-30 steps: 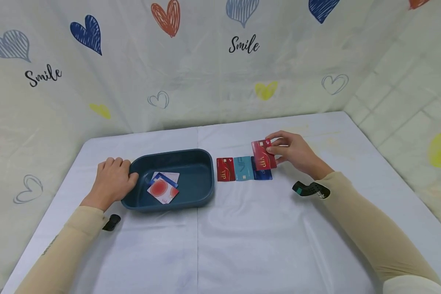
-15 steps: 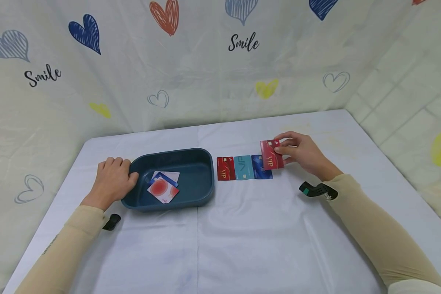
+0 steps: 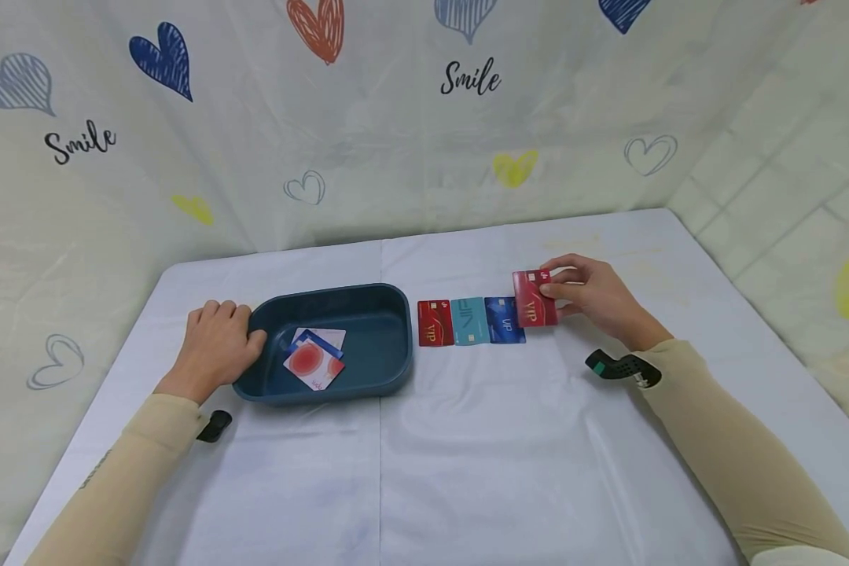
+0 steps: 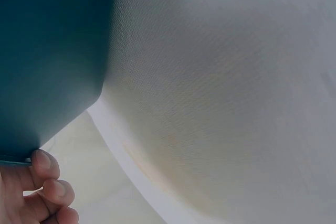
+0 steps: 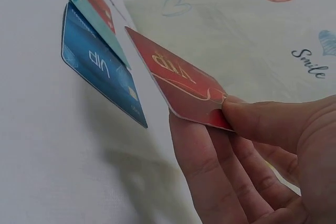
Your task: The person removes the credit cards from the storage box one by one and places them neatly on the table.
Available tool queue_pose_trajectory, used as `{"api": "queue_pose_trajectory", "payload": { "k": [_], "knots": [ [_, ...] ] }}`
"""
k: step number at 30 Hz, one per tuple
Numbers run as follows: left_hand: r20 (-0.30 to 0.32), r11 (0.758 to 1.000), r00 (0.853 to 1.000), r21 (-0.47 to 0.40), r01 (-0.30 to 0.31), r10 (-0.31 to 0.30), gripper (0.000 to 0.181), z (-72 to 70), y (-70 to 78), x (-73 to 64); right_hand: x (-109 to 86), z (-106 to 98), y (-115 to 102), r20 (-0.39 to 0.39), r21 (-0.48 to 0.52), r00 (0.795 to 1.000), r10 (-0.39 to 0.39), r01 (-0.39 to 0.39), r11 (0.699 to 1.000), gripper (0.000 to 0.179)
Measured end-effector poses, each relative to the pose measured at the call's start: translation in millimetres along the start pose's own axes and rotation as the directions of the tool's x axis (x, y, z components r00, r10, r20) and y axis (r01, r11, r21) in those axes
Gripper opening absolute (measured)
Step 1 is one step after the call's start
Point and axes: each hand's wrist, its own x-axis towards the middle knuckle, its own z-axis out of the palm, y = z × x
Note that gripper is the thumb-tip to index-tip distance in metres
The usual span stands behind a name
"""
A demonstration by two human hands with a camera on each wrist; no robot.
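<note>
My right hand (image 3: 611, 303) pinches a red VIP card (image 3: 535, 298) between thumb and fingers, held above the table. In the right wrist view the red card (image 5: 176, 80) is tilted, apart from the dark blue VIP card (image 5: 100, 66) on the table. That blue card (image 3: 504, 320) ends a row with a light blue card (image 3: 470, 321) and another red VIP card (image 3: 435, 323). My left hand (image 3: 215, 346) grips the left rim of a dark teal plastic tray (image 3: 375, 377); its curled fingertips show beside the tray wall (image 4: 52, 66) in the left wrist view.
Inside the tray lies a small overlapping pile of cards, topped by a white card with a red circle (image 3: 314, 368). A white cloth covers the table (image 3: 453, 472). Behind it hangs a pale curtain (image 3: 396, 141) printed with hearts and "Smile".
My right hand has moved to the right with the red card, so more of the dark blue card shows. My left hand stays on the tray rim.
</note>
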Motion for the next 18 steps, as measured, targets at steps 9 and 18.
{"api": "queue_pose_trajectory", "payload": {
  "k": [9, 18],
  "knots": [
    [-0.008, 1.0, 1.0, -0.014, -0.002, 0.002, 0.044, 1.3, -0.7, 0.4, 3.1, -7.3, 10.1, -0.014, -0.023, 1.0, -0.022, 0.022, 0.999, 0.052],
    [-0.004, 1.0, 1.0, -0.014, 0.001, -0.001, 0.043, 1.6, -1.1, 0.6, 4.6, -9.2, 13.2, 0.018, -0.067, 1.0, 0.009, -0.008, 0.998, 0.055]
  ]
}}
